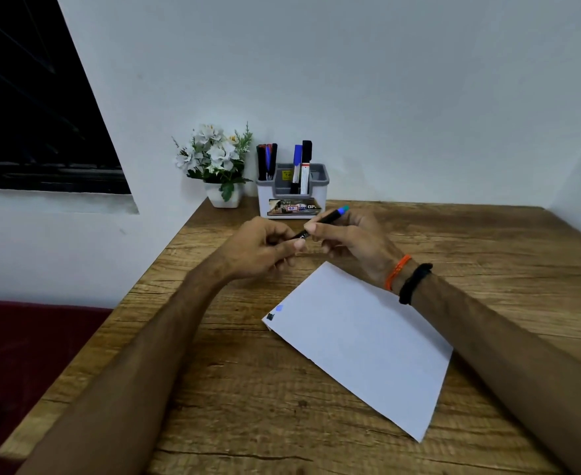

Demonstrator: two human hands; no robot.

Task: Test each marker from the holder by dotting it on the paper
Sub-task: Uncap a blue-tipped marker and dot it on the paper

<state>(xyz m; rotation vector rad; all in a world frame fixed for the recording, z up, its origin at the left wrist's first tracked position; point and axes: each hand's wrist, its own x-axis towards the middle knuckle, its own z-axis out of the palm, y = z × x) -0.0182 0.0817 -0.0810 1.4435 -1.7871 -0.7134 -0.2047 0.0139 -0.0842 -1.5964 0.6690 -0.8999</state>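
Both hands hold one black marker (pixel 326 219) with a blue-green end above the table, in front of the holder. My left hand (pixel 265 248) grips its lower end, fingers curled round it. My right hand (pixel 347 241) pinches the middle of the barrel. A white sheet of paper (pixel 361 341) lies on the wooden table below the hands, with a blue dot (pixel 279 307) and a black dot (pixel 270 316) near its left corner. The grey and white holder (pixel 292 192) stands at the back with several markers upright in it.
A white pot of white flowers (pixel 219 162) stands left of the holder by the wall. The wooden table (pixel 248 389) ends at its left edge, with a dark red seat (pixel 25 344) beyond. A dark window is at the upper left.
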